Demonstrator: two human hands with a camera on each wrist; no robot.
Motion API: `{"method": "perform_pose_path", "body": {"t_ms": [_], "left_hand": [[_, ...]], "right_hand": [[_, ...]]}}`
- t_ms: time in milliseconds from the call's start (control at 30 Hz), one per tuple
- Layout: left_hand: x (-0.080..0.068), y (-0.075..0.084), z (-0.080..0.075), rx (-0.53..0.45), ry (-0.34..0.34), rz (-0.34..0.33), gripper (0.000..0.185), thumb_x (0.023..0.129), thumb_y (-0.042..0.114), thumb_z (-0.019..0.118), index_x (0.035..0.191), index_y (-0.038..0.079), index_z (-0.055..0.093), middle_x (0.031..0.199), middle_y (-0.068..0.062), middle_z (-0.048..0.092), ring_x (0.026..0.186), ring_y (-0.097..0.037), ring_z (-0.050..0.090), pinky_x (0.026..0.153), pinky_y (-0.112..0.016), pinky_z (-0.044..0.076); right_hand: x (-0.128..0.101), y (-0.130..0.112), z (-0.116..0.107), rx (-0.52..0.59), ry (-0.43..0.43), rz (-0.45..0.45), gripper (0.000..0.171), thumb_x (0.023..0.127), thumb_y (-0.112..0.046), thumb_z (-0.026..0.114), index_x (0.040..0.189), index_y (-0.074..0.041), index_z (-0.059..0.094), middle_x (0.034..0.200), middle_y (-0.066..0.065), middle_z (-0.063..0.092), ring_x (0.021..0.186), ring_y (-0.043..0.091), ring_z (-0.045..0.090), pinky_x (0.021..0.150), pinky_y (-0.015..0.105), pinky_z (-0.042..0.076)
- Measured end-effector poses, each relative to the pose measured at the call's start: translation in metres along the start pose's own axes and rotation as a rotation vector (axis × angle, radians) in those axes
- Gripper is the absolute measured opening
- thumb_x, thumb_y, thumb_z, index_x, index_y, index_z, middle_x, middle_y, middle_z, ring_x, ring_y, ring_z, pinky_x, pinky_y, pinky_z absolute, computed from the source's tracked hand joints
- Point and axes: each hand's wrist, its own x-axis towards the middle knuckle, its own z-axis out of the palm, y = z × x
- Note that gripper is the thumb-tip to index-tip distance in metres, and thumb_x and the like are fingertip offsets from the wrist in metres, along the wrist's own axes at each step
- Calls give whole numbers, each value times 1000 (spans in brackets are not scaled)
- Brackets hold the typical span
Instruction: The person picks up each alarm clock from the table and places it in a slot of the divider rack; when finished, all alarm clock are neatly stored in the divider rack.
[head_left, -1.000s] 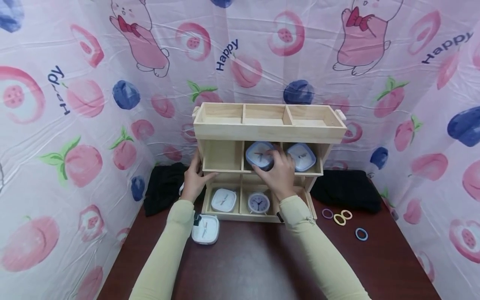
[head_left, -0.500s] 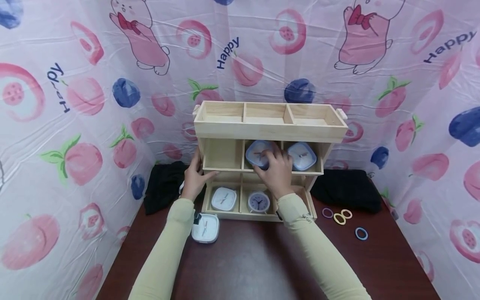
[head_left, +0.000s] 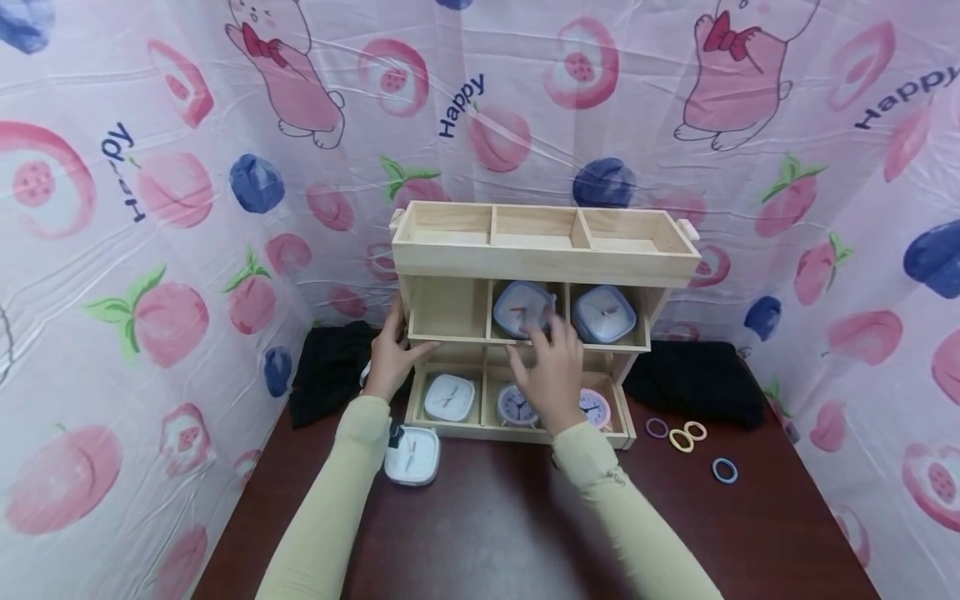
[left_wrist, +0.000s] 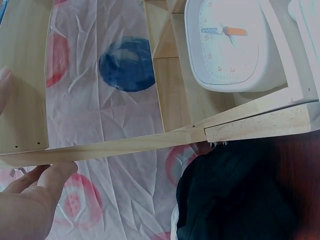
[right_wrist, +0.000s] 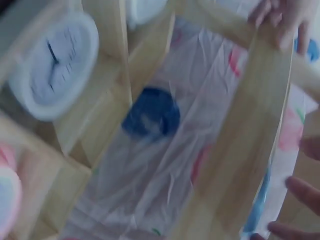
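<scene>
1. My left hand [head_left: 390,354] grips the left end of the wooden organizer [head_left: 543,260] at its middle tier, thumb lying along the front edge.
2. My right hand [head_left: 551,375] hovers in front of the middle tier with its fingers loosely spread, holding nothing; the fingertips sit just before the blue clock [head_left: 522,308] in the centre compartment.
3. A second blue clock [head_left: 604,314] sits in the right compartment of that tier; the left compartment and the top tier's three bays show only bare wood.
4. In the bottom tier, a white square clock [head_left: 448,397] lies on the left, a round lilac clock [head_left: 514,406] in the middle and a pink clock [head_left: 596,408] on the right, partly behind my wrist.
5. The dark brown surface [head_left: 510,533] carries another white clock [head_left: 412,456] beside my left sleeve, four hair rings [head_left: 688,442] to the right, and black cloth [head_left: 693,379] on both sides of the organizer.
6. A pink sheet [head_left: 150,208] printed with peaches, blueberries and rabbits walls the space on three sides.
</scene>
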Motion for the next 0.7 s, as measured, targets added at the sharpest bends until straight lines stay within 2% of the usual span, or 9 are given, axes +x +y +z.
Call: {"method": "perform_pose_path", "body": {"t_ms": [67, 133, 200, 267, 367, 467, 567, 700], "left_hand": [[0, -1, 0, 4, 3, 5, 117, 89, 9, 88, 171, 45, 13, 178, -7, 27, 160, -35, 36, 129, -48, 40], [-1, -1, 0, 8, 6, 9, 117, 89, 9, 88, 171, 45, 13, 178, -6, 28, 160, -35, 36, 128, -49, 41], [-1, -1, 0, 10, 5, 7, 117, 89, 10, 88, 170, 47, 13, 178, -6, 28, 160, -35, 36, 128, -49, 41], [0, 1, 0, 11, -3, 7, 116, 90, 11, 88, 169, 50, 13, 178, -4, 28, 160, -35, 36, 128, -49, 41], [0, 3, 0, 3, -10, 6, 116, 90, 10, 88, 169, 49, 13, 178, -4, 27, 160, -35, 35, 128, -48, 41], [-1, 4, 0, 0, -11, 12, 116, 89, 8, 87, 171, 44, 13, 178, -5, 27, 161, -35, 35, 129, -48, 40], [-2, 4, -1, 2, -9, 12, 116, 89, 9, 88, 171, 43, 13, 178, -5, 26, 161, -34, 34, 129, -48, 40], [-3, 3, -1, 5, -12, 11, 116, 90, 9, 87, 171, 44, 12, 178, -5, 25, 161, -34, 34, 129, -48, 40]], "right_hand": [[-18, -9, 4, 63, 30, -35, 30, 87, -21, 87, 109, -4, 76, 133, 24, 68, 119, 45, 61, 97, 64, 53], [-38, -19, 12, 120, 21, -68, 27, 85, -19, 87, 105, -4, 77, 122, 20, 71, 112, 40, 64, 94, 59, 55], [-60, -29, 21, 164, -52, -98, 27, 85, -21, 87, 105, -6, 77, 112, 15, 72, 104, 34, 65, 91, 54, 56], [-81, -39, 30, 188, -172, -102, 32, 86, -26, 88, 110, -8, 77, 110, 11, 71, 103, 30, 65, 93, 49, 58], [-108, -49, 45, 197, -350, -107, 47, 85, -35, 91, 121, -11, 74, 113, 6, 67, 105, 25, 63, 93, 43, 59], [-126, -55, 60, 173, -497, -98, 68, 79, -47, 94, 134, -15, 68, 120, 5, 61, 110, 22, 59, 95, 40, 58], [-134, -60, 74, 147, -602, -91, 89, 73, -56, 95, 147, -19, 61, 128, 4, 57, 117, 22, 56, 101, 41, 57], [-135, -67, 87, 126, -660, -92, 104, 69, -62, 96, 155, -22, 55, 144, 7, 54, 129, 27, 56, 109, 46, 56]]}}
